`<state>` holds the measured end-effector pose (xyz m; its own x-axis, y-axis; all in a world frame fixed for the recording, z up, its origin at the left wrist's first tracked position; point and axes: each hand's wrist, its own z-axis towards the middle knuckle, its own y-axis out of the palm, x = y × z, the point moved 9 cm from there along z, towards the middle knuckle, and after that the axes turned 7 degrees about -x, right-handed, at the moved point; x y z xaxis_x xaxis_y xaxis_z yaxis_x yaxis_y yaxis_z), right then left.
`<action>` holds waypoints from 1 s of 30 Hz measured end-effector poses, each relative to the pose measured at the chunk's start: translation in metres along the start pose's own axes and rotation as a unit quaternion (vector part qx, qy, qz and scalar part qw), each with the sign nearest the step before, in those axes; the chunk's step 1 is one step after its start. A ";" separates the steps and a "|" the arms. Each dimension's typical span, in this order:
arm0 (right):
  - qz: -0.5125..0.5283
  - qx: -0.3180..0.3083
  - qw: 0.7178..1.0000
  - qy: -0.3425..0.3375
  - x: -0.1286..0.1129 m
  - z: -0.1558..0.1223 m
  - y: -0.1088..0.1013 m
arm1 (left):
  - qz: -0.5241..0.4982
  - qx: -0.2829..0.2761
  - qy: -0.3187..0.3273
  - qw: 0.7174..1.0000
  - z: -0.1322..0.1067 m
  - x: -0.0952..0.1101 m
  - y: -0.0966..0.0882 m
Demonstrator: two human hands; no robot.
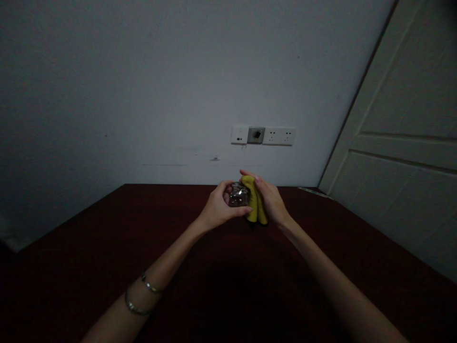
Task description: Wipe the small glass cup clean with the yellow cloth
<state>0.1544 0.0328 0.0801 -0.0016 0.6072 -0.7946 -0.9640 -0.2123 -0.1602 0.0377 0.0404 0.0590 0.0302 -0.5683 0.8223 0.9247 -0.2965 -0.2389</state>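
Note:
Over the far middle of a dark red table (pixel 107 247), my left hand (pixel 217 207) is closed around a small clear glass object (pixel 238 195), thumb and fingers wrapped on it. My right hand (pixel 273 200) grips a yellow cloth (pixel 254 206) and presses it against the right side of the glass. The cloth hangs down a little below both hands. Two thin metal bangles (pixel 141 297) sit on my left forearm.
A white wall stands just behind the table, with a row of sockets and a grey switch (pixel 263 135) above the hands. A pale panelled door (pixel 403 157) runs along the right. The room is dim.

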 end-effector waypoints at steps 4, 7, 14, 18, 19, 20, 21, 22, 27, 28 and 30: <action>-0.013 -0.031 0.999 -0.008 -0.006 0.002 -0.002 | 0.004 -0.006 0.001 1.000 0.005 0.006 -0.003; -0.022 -0.045 0.998 -0.030 -0.012 0.001 -0.004 | 0.020 0.006 0.006 1.000 0.008 0.016 -0.006; -0.069 -0.117 0.987 -0.088 -0.030 -0.007 0.004 | 0.131 0.016 0.003 0.991 0.018 0.045 -0.018; -0.082 -0.093 0.989 -0.076 -0.032 -0.006 0.008 | 0.176 -0.014 -0.021 0.984 0.030 0.046 -0.024; -0.079 -0.087 0.991 -0.067 -0.030 -0.005 0.009 | 0.183 -0.025 -0.020 0.983 0.033 0.045 -0.024; -0.076 -0.078 0.992 -0.059 -0.029 -0.005 0.010 | 0.186 -0.033 -0.019 0.982 0.034 0.044 -0.024; -0.076 -0.066 0.994 -0.051 -0.027 -0.005 0.009 | 0.187 -0.039 -0.016 0.981 0.035 0.043 -0.024; -0.077 -0.052 0.995 -0.044 -0.025 -0.005 0.009 | 0.186 -0.042 -0.015 0.982 0.036 0.041 -0.023; -0.080 -0.029 0.995 -0.046 -0.014 -0.003 0.009 | 0.156 -0.052 -0.042 0.986 0.030 0.026 -0.014; -0.079 -0.032 0.995 -0.048 -0.012 -0.003 0.010 | 0.154 -0.054 -0.052 0.985 0.029 0.024 -0.012; -0.073 -0.034 0.996 -0.045 -0.008 -0.002 0.010 | 0.161 -0.055 -0.073 0.983 0.027 0.021 -0.010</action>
<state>0.1454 0.0245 0.0838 0.1100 0.7013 -0.7043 -0.9353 -0.1667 -0.3121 0.0391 0.0516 0.0927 0.3757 -0.5333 0.7579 0.8115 -0.2057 -0.5470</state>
